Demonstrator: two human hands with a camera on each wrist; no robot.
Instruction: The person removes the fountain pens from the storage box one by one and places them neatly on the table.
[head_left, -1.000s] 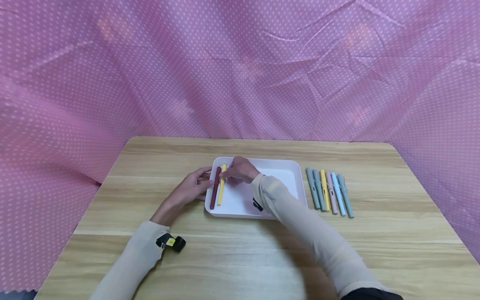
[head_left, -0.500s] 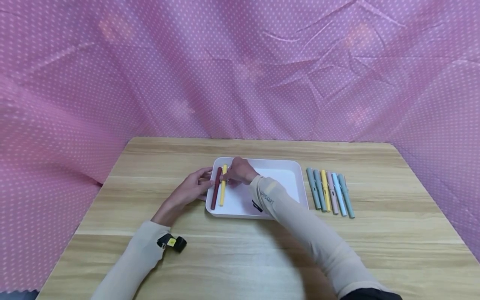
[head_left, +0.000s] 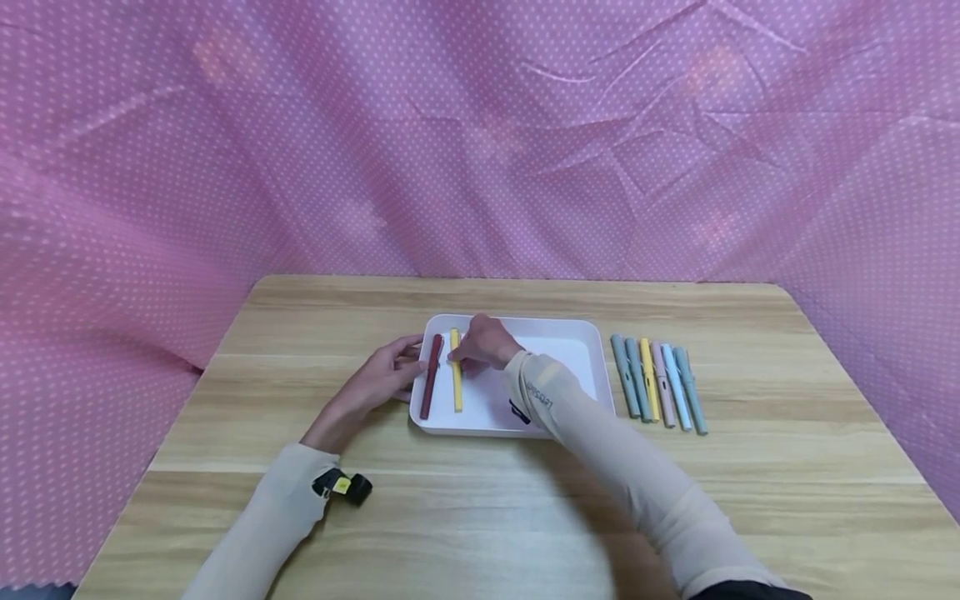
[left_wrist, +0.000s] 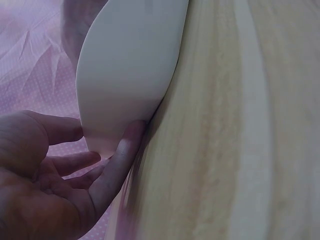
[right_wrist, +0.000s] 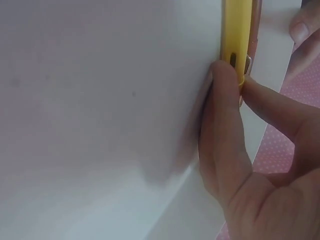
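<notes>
A white tray (head_left: 562, 350) sits mid-table. Inside, along its left side, lie a dark red pen (head_left: 431, 377) and a yellow pen (head_left: 456, 382). My right hand (head_left: 457, 357) reaches across the tray and pinches the yellow pen's far end. The right wrist view shows thumb and finger (right_wrist: 227, 85) closed on the yellow pen (right_wrist: 237, 25) at its clip, over the tray floor (right_wrist: 100, 100). My left hand (head_left: 408, 360) rests with relaxed fingers against the tray's left outer wall. In the left wrist view one fingertip (left_wrist: 132, 132) touches that wall (left_wrist: 130, 65).
Several capped pens (head_left: 657, 385) lie in a row on the wooden table (head_left: 480, 500) right of the tray, in grey-blue, yellow, pink and light blue. Pink dotted cloth (head_left: 480, 133) surrounds the table on three sides. Bare wood lies in front.
The yellow pen's near end has swung right, away from the dark red pen, with my right hand still pinching its far end. The left hand has stayed at the tray's edge.
</notes>
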